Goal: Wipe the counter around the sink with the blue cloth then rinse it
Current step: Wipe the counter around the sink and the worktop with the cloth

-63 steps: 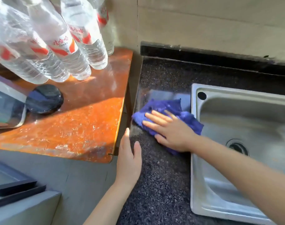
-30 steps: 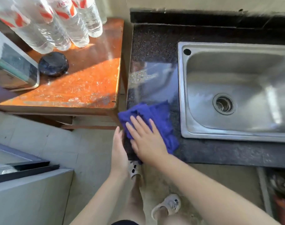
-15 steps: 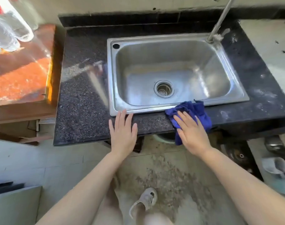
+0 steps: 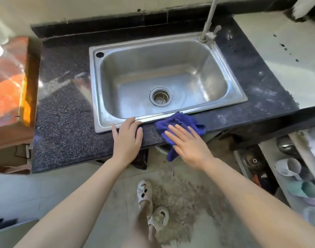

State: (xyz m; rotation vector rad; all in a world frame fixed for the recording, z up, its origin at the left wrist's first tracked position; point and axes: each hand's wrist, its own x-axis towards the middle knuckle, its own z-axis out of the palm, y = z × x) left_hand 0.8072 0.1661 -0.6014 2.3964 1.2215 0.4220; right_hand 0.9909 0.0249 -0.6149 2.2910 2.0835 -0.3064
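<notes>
Since half a second ago the right hand (image 4: 189,145) has carried the blue cloth (image 4: 178,125) only a little farther along the front strip of the counter, and the left hand (image 4: 127,139) has edged up so its fingertips now reach the sink's front rim.

Far to the left of both hands stands an orange wooden table (image 4: 8,86), butted against the end of the dark speckled counter (image 4: 63,113). The left hand lies flat, palm down, fingers loosely spread, holding nothing; its fingertips touch the front rim of the steel sink (image 4: 99,104) and its palm rests on the counter's front edge. Beyond both hands the basin is dry-looking, with a round drain strainer (image 4: 160,96) in its floor.

Just right of the left hand, with a bare gap of counter between, the right hand is spread flat with fingers straight, pressing down on the blue cloth rather than gripping it. The cloth is bunched on the narrow counter strip in front of the sink, touching the sink's rim, and one end hangs down over the counter's edge beside the right palm. Beyond the right hand, at the sink's far right corner, rises a metal tap (image 4: 207,24). Below the hands, two pale sandals (image 4: 151,206) stand on a dusty floor.
</notes>
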